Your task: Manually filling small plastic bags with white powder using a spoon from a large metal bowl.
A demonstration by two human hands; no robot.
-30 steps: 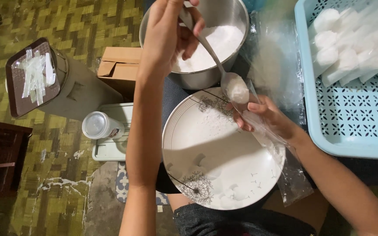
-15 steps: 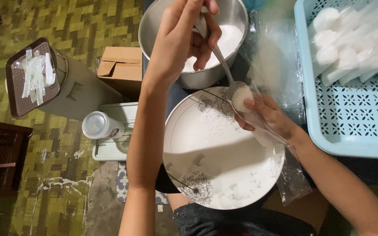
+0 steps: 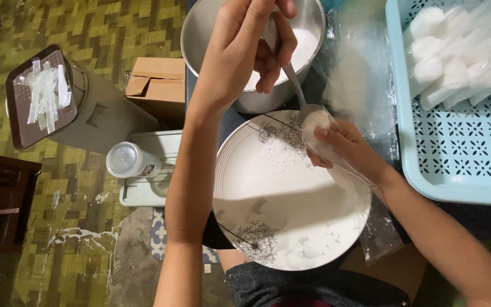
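Observation:
My left hand [image 3: 240,51] grips the handle of a metal spoon [image 3: 294,85] above a white plate [image 3: 268,193] with dandelion prints. The spoon's bowl, heaped with white powder, sits at the mouth of a small clear plastic bag [image 3: 336,159], which my right hand [image 3: 345,148] holds over the plate's right rim. Behind them stands a steel pot [image 3: 200,28] holding more white powder. A little powder and some white lumps lie on the plate.
A light blue perforated basket [image 3: 456,153] at right holds several filled white packets. Loose clear bags [image 3: 359,74] lie between pot and basket. At left are a cardboard box [image 3: 157,85], a capped plastic jar [image 3: 129,161] and a brown-lidded bin with plastic strips [image 3: 44,96].
My left hand has lowered the loaded spoon down and to the right, bringing its bowl into the bag's mouth. My right hand stayed over the plate's rim.

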